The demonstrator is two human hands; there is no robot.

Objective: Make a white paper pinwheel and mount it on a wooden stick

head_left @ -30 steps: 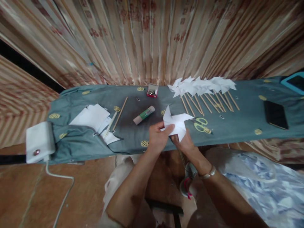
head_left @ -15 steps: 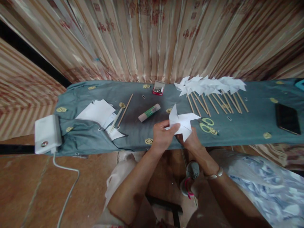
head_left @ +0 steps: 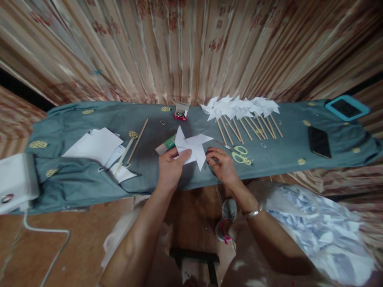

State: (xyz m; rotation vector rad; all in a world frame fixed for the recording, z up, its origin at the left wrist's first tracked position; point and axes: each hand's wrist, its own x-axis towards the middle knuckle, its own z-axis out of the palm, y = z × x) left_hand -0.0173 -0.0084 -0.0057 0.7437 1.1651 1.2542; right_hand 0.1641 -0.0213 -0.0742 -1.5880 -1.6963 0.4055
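Observation:
My left hand (head_left: pixel 171 166) pinches a white paper pinwheel head (head_left: pixel 193 146) by its lower left edge and holds it just above the grey-blue cloth-covered board (head_left: pixel 284 157). My right hand (head_left: pixel 222 164) has come off the pinwheel and rests on the cloth just to its right, fingers curled, close to the yellow-green scissors (head_left: pixel 240 153). Whether those fingers hold anything I cannot make out. A green glue stick (head_left: pixel 165 144) lies partly behind the pinwheel.
A row of finished pinwheels on wooden sticks (head_left: pixel 243 115) lies at the back right. A small box of pins (head_left: pixel 180 111), loose sticks (head_left: pixel 136 141), white paper sheets (head_left: pixel 95 146), a black phone (head_left: pixel 319 142), a blue-cased device (head_left: pixel 346 107) and a white box (head_left: pixel 14 181) are also there.
My right hand has let go of the pinwheel and moved down to the cloth on its right. My left hand still holds it. The camera view has shifted.

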